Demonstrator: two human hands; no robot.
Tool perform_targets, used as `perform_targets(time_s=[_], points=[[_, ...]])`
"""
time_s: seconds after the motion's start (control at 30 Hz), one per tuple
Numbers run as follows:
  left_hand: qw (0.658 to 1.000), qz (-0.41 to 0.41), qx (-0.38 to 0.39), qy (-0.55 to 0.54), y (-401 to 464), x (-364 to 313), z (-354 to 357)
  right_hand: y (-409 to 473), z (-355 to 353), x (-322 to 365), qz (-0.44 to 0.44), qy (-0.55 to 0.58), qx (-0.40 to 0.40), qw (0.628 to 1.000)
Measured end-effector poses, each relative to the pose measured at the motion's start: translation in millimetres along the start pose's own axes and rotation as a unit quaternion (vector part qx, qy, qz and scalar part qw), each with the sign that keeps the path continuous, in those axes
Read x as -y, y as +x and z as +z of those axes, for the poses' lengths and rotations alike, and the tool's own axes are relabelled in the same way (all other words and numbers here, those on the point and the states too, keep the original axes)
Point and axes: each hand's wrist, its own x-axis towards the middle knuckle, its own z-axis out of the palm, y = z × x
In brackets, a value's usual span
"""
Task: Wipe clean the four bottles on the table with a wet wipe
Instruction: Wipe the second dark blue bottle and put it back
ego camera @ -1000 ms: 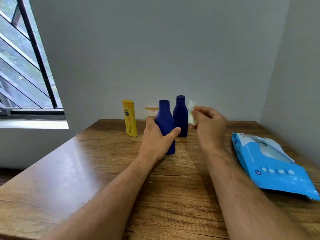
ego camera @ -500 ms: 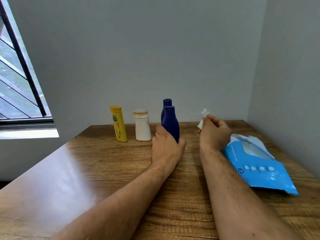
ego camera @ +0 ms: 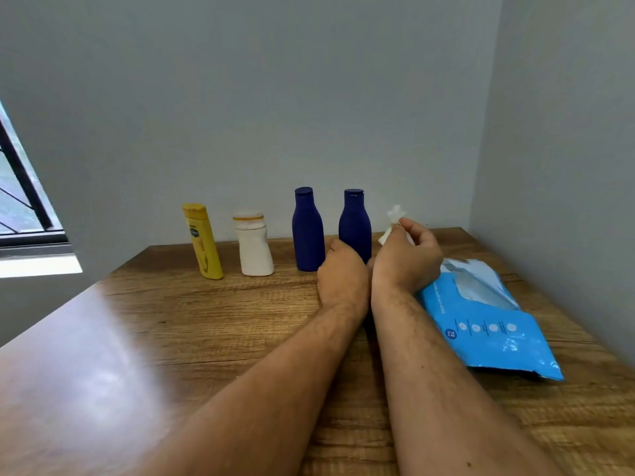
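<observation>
— Where are the grips?

— My left grip (ego camera: 342,276) wraps the base of the right blue bottle (ego camera: 354,225); the right grip (ego camera: 407,259) pinches the wipe (ego camera: 391,223) (crumpled) beside it.

— And the rest?

— Far bench (ego camera: 171,338): yellow bottle (ego camera: 202,242), white bottle (ego camera: 253,245), left blue bottle (ego camera: 307,228).

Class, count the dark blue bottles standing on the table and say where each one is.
2. One blue bottle stands right of the white bottle; the other blue bottle stands further right, behind the left hand. None seems hidden.
</observation>
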Motion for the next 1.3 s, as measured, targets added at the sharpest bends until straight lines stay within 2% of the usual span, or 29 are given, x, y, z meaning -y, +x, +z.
perform_targets(time_s=[0.67,1.3], points=[[0.999,0.007,0.008,0.038,26.1,-7.3,15.8,6.7,4.3,-4.1,0.019,0.011,0.013,1.0],[0.998,0.022,-0.004,0.055,36.4,1.4,29.6,7.4,5.9,-8.5,-0.014,-0.051,0.025,0.998]])
